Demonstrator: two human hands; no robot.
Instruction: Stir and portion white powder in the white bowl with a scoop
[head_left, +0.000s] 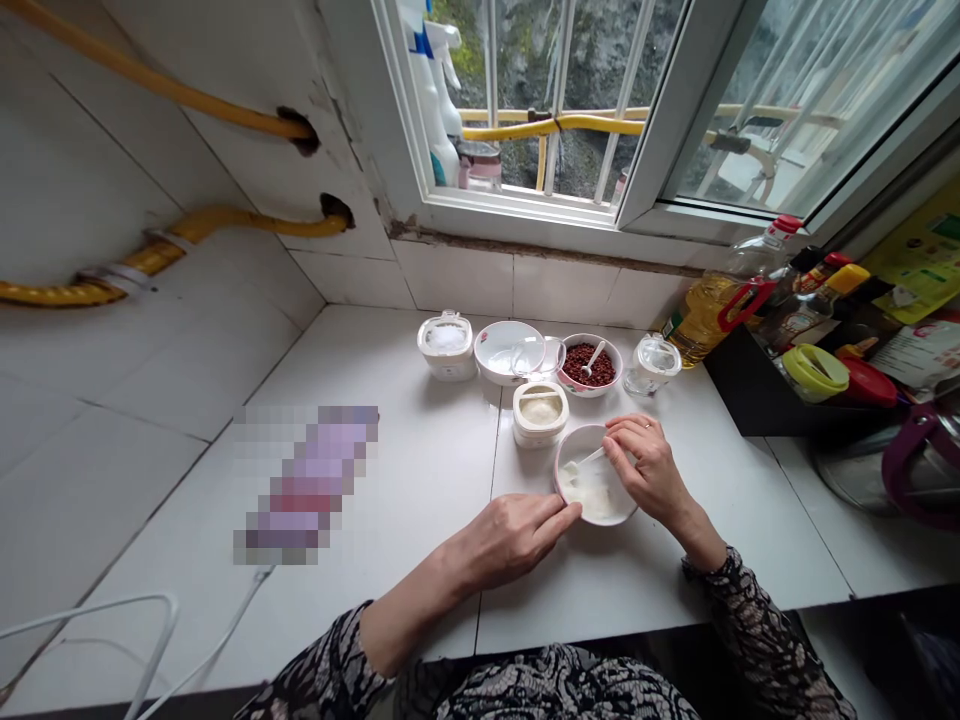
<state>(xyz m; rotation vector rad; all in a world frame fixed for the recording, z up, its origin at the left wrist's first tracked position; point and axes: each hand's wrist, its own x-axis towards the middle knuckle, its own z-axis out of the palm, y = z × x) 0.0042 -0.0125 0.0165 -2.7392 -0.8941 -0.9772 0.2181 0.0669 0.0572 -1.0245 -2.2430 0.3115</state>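
A white bowl (613, 505) with a pinkish rim stands on the tiled counter, with white powder (587, 490) in its bottom. My left hand (517, 540) grips the bowl's left rim, fingers closed against it. Over the bowl's right side, my right hand (643, 465) pinches the handle of a small white spoon (590, 458), whose head is down at the powder. Just behind the bowl sits an open square white container (541, 412) holding pale granules. Farther back is a bowl (590, 364) of dark red beans with another white spoon (593, 357) lying in it.
At the back stand a lidded white container (446, 345), a white bowl (509, 350) and a clear glass jar (652, 364). An oil bottle (724, 300) and a black condiment box (750, 385) occupy the right. A blurred purple object (322, 470) with a white cable (240, 610) lies left.
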